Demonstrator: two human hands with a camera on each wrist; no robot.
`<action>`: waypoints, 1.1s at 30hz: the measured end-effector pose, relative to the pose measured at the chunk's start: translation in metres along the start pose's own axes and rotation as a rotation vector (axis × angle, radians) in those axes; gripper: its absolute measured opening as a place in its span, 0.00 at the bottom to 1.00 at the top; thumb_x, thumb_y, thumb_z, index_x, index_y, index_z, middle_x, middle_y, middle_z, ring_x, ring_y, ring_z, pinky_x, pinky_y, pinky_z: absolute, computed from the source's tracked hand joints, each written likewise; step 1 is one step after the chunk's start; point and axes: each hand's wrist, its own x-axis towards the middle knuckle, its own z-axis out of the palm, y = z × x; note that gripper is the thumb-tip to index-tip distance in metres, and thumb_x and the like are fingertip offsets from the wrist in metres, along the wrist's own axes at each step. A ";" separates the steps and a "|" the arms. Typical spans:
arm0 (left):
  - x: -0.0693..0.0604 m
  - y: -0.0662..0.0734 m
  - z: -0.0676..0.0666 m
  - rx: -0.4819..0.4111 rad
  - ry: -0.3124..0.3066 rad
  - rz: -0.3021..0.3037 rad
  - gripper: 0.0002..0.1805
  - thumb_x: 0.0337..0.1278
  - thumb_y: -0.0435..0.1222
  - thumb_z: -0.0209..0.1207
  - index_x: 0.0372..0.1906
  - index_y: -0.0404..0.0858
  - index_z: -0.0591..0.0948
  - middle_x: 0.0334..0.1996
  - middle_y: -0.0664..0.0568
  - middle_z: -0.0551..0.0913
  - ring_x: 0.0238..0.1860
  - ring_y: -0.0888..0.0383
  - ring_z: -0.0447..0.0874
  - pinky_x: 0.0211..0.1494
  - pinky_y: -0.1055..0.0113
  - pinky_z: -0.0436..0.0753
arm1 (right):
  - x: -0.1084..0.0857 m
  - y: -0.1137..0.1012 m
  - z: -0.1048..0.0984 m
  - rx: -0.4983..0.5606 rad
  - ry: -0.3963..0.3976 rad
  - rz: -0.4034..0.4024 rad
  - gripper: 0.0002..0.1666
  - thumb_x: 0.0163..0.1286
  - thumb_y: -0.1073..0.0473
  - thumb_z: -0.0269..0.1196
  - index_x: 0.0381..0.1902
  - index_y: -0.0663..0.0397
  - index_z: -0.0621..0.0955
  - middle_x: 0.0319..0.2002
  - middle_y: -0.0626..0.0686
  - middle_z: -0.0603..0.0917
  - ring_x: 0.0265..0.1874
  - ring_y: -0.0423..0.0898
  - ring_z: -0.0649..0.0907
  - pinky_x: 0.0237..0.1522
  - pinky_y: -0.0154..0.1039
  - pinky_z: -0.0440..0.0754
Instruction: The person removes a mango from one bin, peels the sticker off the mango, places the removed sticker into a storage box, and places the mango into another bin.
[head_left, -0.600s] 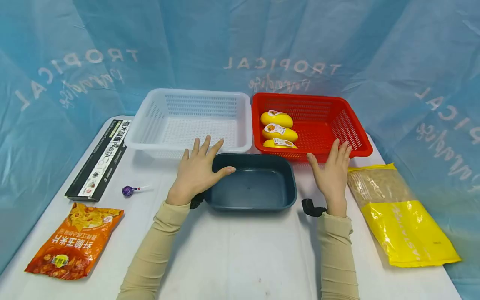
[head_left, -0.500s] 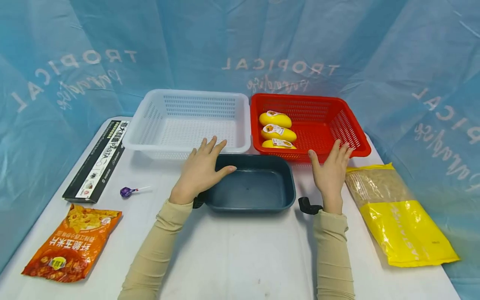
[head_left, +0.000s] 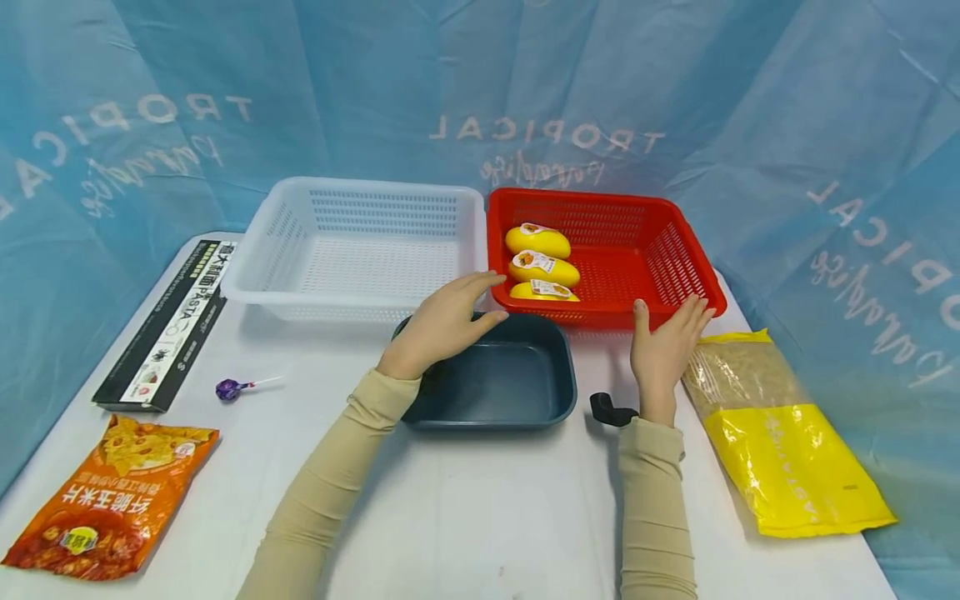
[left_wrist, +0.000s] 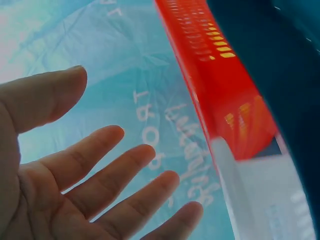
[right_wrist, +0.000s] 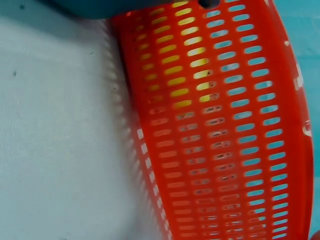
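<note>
In the head view my left hand [head_left: 442, 327] is over the left part of the dark blue tray [head_left: 498, 383], fingers straight and pointing toward the red basket [head_left: 626, 315]. The left wrist view shows its palm [left_wrist: 45, 210] and spread fingers holding nothing. My right hand [head_left: 663, 354] is at the front right of the red basket, fingers extended, holding nothing; whether it touches the rim I cannot tell. Several yellow fruits [head_left: 538, 242] with stickers lie at the left inside the red basket. Only a fingertip edge of the right hand shows in the right wrist view.
A white basket [head_left: 375, 267] stands left of the red one. Farther left lie a black pasta box [head_left: 168, 325], a purple lollipop [head_left: 228, 389] and an orange snack bag [head_left: 116, 496]. A yellow pasta bag [head_left: 795, 450] lies at the right. A blue curtain [head_left: 390, 92] hangs behind.
My left hand has moved right across the tray toward the red basket, its fingers closer together. My right hand has shifted slightly, tilting right at the basket's front. The head view has turned slightly.
</note>
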 end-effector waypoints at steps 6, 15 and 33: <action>0.029 0.009 0.002 -0.072 -0.020 0.003 0.29 0.65 0.46 0.57 0.68 0.40 0.70 0.65 0.48 0.74 0.61 0.50 0.75 0.69 0.56 0.72 | 0.002 0.004 0.003 0.030 0.038 0.042 0.53 0.71 0.35 0.49 0.77 0.61 0.42 0.78 0.59 0.36 0.78 0.54 0.34 0.78 0.50 0.38; 0.076 0.017 0.012 -0.150 -0.095 -0.039 0.28 0.66 0.46 0.56 0.68 0.41 0.71 0.64 0.47 0.76 0.58 0.50 0.78 0.65 0.58 0.76 | 0.003 0.004 0.008 0.057 0.067 0.079 0.51 0.72 0.36 0.47 0.77 0.60 0.42 0.78 0.56 0.33 0.78 0.53 0.34 0.78 0.49 0.39; 0.127 0.007 0.035 -0.242 -0.179 -0.198 0.22 0.68 0.43 0.54 0.62 0.38 0.77 0.59 0.47 0.80 0.52 0.54 0.77 0.60 0.63 0.78 | 0.010 0.017 -0.008 0.066 0.001 0.051 0.48 0.75 0.41 0.46 0.77 0.62 0.40 0.78 0.57 0.34 0.78 0.54 0.34 0.78 0.51 0.38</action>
